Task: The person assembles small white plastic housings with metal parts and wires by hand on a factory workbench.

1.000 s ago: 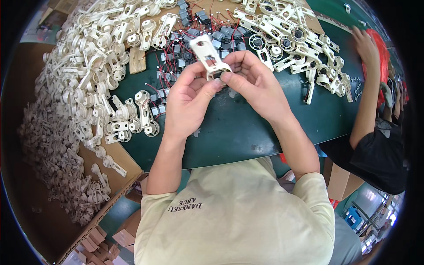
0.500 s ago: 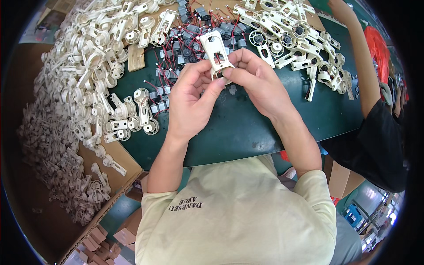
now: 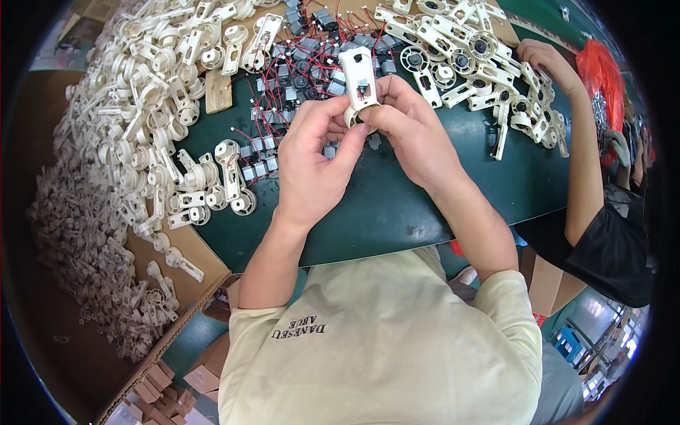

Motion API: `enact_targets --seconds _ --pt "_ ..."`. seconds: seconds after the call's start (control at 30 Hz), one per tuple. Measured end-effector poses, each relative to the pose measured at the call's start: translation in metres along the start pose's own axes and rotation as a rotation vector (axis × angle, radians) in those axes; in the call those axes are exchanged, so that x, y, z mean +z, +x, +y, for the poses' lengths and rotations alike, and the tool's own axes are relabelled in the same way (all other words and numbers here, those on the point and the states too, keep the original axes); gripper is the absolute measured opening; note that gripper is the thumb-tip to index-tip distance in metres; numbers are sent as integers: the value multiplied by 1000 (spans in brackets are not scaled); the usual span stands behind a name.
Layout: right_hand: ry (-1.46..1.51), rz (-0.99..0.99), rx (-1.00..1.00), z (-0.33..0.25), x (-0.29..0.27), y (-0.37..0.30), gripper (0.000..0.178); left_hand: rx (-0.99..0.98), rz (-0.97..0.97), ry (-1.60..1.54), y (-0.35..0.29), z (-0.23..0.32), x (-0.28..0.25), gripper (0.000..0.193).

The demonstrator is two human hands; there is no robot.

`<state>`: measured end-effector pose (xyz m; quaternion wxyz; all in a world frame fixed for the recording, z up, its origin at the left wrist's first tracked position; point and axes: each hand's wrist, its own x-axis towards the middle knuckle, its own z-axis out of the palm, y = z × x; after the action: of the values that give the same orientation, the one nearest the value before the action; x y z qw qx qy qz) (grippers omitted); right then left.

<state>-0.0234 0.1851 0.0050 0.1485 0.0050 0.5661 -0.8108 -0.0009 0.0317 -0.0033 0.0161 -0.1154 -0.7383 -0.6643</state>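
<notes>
The left hand (image 3: 312,159) and right hand (image 3: 419,142) are hiding the white housing's (image 3: 360,73) near end; the view's far edge is cropping the left heap (image 3: 190,48).

Holds left hand (image 3: 315,152) and right hand (image 3: 419,142) close together, well out in front, with fingers curled inward in a two-handed pinch. Angles left thumb (image 3: 350,147) up and rightward, right thumb (image 3: 386,119) leftward, with tips near each other. Slants left forearm (image 3: 273,262) and right forearm (image 3: 478,223) inward, both bare. Sets elbows wide apart, wrists nearly straight.
</notes>
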Motion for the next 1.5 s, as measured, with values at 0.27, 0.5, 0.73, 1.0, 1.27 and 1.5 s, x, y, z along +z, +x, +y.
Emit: enact_targets --seconds 0.27,0.5,0.73,1.0,1.27,1.5 --pt "69 -100 -23 -9 -4 -1 24 -169 20 -396 4 5 -6 28" --pt "75 -126 -14 -9 -6 -3 26 -19 -34 -239 2 0 -1 29" --pt "154 -117 -5 -5 -7 -2 25 -106 10 -372 4 8 3 28" --pt "234 -47 29 -5 0 -5 27 -105 76 -299 1 7 11 27" --pt "-43 -67 -94 -6 -1 -5 29 -149 84 -346 4 9 6 26" --pt "-243 -77 -343 11 -4 -2 26 -58 71 -300 4 2 3 25"
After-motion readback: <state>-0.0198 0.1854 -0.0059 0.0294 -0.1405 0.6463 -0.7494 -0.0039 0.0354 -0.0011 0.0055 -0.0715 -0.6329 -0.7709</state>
